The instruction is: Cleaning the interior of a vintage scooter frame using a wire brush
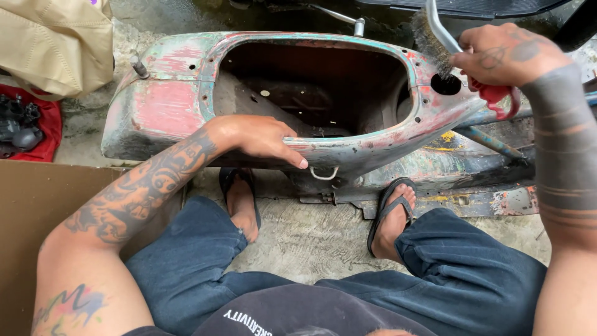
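Head view, looking straight down: biggest thing under me is the scooter body shell (186,99), old paint worn to patches of red, teal and grey, lying across the concrete floor (311,236) with its wide oval opening facing up. It sits just beyond my knees, between my two sandalled feet and the far wall.

My left hand (264,138) rests on the shell's near rim — fingers (292,158) curled over the edge and gripping it, thumb side toward the hollow.

My right hand (507,55) is up at the shell's right end, clenched around the red handle (494,94) of a wire brush (432,43). The bristles touch the painted surface beside a round hole (446,84), just left of my knuckles.

Off to the left I see a tan cloth bag (56,43), a sheet of brown cardboard (31,218), and a dark engine part on red cloth (18,127).
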